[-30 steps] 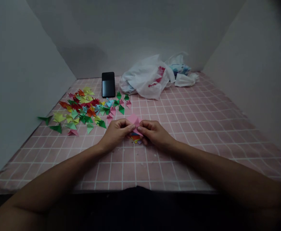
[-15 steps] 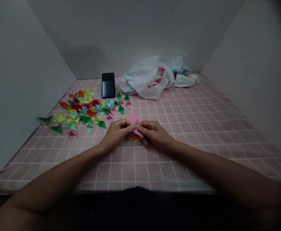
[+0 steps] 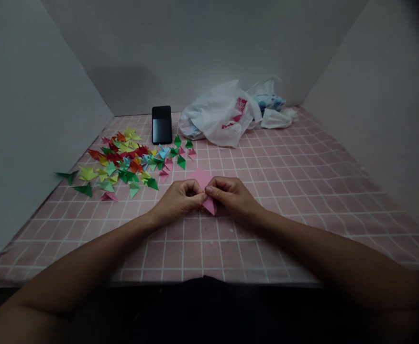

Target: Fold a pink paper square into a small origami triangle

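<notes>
Pink paper (image 3: 202, 177): one, pinched by two: left grip (image 3: 178, 198), right grip (image 3: 234, 198).

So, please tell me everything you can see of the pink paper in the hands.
The pink paper looks thin, plain and folded. The left hand and right hand pinch it near its middle over the cloth, hiding part of it. A wide part shows beyond them, a narrow point on the near side.

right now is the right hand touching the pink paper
Touching. The head view shows the right hand pinching the pink paper, with no gap between them.
</notes>
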### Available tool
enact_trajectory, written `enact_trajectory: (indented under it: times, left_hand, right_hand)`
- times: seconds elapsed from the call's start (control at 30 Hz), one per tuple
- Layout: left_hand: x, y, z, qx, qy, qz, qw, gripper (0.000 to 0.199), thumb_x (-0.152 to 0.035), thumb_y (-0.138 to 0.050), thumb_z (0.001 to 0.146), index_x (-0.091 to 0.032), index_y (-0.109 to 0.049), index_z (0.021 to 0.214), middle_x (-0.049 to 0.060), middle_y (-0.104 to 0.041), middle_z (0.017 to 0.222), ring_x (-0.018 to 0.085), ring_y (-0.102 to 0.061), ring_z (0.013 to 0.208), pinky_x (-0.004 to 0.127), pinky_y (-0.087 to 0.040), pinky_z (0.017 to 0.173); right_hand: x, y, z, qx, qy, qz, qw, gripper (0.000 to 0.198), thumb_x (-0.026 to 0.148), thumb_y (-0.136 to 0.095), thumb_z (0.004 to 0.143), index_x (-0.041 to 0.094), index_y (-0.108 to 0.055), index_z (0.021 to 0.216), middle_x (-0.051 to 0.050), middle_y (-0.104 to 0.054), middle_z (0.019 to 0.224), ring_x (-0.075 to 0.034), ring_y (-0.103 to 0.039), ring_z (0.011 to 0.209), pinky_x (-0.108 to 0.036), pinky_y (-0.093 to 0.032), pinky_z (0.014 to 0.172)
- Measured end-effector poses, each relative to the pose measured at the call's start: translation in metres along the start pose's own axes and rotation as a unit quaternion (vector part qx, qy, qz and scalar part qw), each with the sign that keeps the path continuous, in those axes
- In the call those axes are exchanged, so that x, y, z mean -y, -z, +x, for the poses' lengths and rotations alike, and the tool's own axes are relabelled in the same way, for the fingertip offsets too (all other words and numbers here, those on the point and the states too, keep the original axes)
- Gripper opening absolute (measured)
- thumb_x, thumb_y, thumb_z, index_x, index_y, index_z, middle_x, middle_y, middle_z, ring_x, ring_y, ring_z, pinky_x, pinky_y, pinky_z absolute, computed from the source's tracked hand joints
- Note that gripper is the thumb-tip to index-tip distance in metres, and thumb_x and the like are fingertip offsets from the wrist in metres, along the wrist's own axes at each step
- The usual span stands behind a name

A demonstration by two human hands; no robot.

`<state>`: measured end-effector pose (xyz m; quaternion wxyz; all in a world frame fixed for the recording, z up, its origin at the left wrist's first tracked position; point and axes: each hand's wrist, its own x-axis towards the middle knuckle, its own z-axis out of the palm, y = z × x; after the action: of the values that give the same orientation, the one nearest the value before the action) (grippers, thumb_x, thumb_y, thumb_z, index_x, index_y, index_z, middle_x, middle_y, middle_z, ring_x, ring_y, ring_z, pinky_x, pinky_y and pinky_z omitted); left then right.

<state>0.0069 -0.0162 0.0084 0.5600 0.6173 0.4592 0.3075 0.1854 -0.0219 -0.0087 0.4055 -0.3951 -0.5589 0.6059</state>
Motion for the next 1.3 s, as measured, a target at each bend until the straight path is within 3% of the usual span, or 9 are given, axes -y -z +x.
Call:
enact_trajectory:
  times: [0.2,0.33,0.53,0.67,0.93,1.17,1.3]
  left_hand:
    - [0.0016,0.0059,0.0033,-0.013,-0.021,-0.012,1.000,0.021,-0.030,-0.071,0.074,-0.016,-0.056,0.066,-0.003,-0.056,0.055,0.007,-0.050,0.047,0.018,-0.037,0.047]
    - [0.0030,0.0081,0.0045,-0.021,-0.022,-0.025,0.999,0.025,-0.034,-0.073,0.075,-0.016,-0.058,0.067,-0.004,-0.056,0.057,0.006,-0.050,0.048,0.018,-0.038,0.047]
    - [0.0061,0.0081,0.0043,-0.026,-0.022,-0.072,0.997,0.034,-0.048,-0.065,0.084,-0.015,-0.064,0.076,0.000,-0.063,0.068,0.009,-0.058,0.056,0.021,-0.048,0.054]
    - [0.0081,0.0081,0.0053,-0.019,-0.024,-0.069,0.997,0.034,-0.047,-0.066,0.083,-0.014,-0.063,0.073,0.000,-0.062,0.066,0.009,-0.057,0.055,0.021,-0.048,0.054]
    - [0.0029,0.0088,0.0042,-0.055,-0.098,0.031,0.993,0.022,-0.032,-0.067,0.079,-0.014,-0.061,0.068,-0.002,-0.057,0.062,0.008,-0.051,0.054,0.019,-0.041,0.051]
    - [0.0048,0.0094,0.0037,-0.032,-0.080,-0.020,0.996,0.024,-0.038,-0.068,0.082,-0.014,-0.066,0.079,0.000,-0.062,0.069,0.009,-0.055,0.058,0.020,-0.046,0.053]
    - [0.0038,0.0079,0.0035,-0.047,-0.072,-0.043,0.995,0.024,-0.037,-0.071,0.080,-0.014,-0.064,0.073,-0.001,-0.061,0.063,0.009,-0.055,0.055,0.020,-0.046,0.053]
  right_hand:
    - [0.0006,0.0014,0.0041,0.017,-0.020,0.069,0.997,0.034,0.049,-0.058,0.089,0.020,-0.056,0.072,0.003,-0.061,0.054,-0.011,-0.056,0.046,-0.023,-0.045,0.047]
    - [-0.0008,0.0013,0.0042,0.041,-0.038,0.062,0.996,0.029,0.044,-0.065,0.086,0.019,-0.057,0.073,0.003,-0.062,0.052,-0.010,-0.056,0.043,-0.021,-0.044,0.044]
    - [-0.0020,0.0014,0.0033,-0.033,-0.021,0.065,0.997,0.024,0.037,-0.066,0.085,0.020,-0.056,0.071,0.005,-0.060,0.052,-0.010,-0.057,0.043,-0.022,-0.047,0.044]
    - [-0.0019,0.0022,0.0044,-0.054,-0.005,0.049,0.997,0.026,0.039,-0.066,0.085,0.019,-0.058,0.070,0.005,-0.060,0.051,-0.010,-0.057,0.042,-0.021,-0.046,0.042]
    - [-0.0052,0.0018,0.0056,0.005,-0.025,0.101,0.995,0.030,0.043,-0.075,0.080,0.018,-0.058,0.074,0.004,-0.063,0.053,-0.010,-0.060,0.042,-0.020,-0.050,0.043]
    - [-0.0070,0.0012,0.0043,-0.010,-0.009,0.099,0.995,0.027,0.039,-0.073,0.082,0.018,-0.058,0.073,0.004,-0.064,0.053,-0.010,-0.062,0.044,-0.022,-0.053,0.046]
    - [-0.0079,0.0016,0.0048,0.010,-0.005,0.111,0.994,0.026,0.040,-0.070,0.085,0.018,-0.060,0.076,0.002,-0.067,0.054,-0.012,-0.063,0.044,-0.022,-0.053,0.046]
